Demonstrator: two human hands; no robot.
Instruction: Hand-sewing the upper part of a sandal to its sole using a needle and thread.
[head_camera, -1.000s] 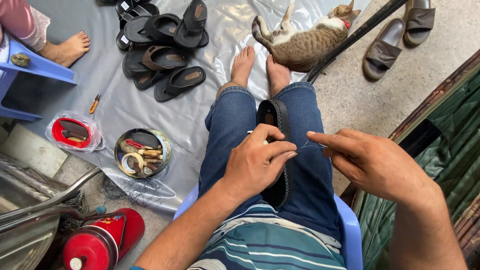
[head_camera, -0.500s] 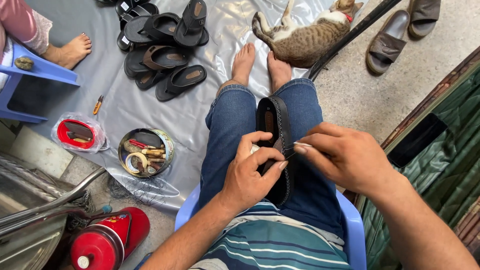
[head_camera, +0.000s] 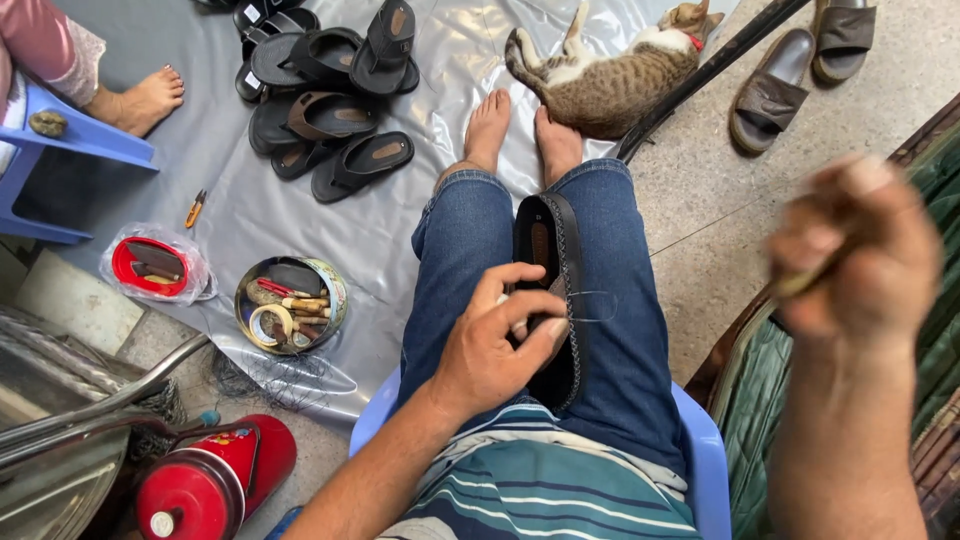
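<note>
Now the left hand (head_camera: 495, 350) presses a black sandal (head_camera: 553, 290) between the knees, its length pointing toward the feet. Well apart to the right, the blurred right hand (head_camera: 850, 250) is raised, pinching something thin; a thread (head_camera: 592, 305) loops off the sandal's edge.

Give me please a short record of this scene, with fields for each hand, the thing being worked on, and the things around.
left hand: presses on the sandal, which lies between the knees
right hand: raised to the side, blurred, seems to pinch a small tool; a thin thread shows at the sandal's edge
sandal: black, stitching along its rim
seat: blue plastic chair
floor left: round tin of tools, pile of sandals on a grey sheet
floor ahead: cat lying by the bare feet
</note>
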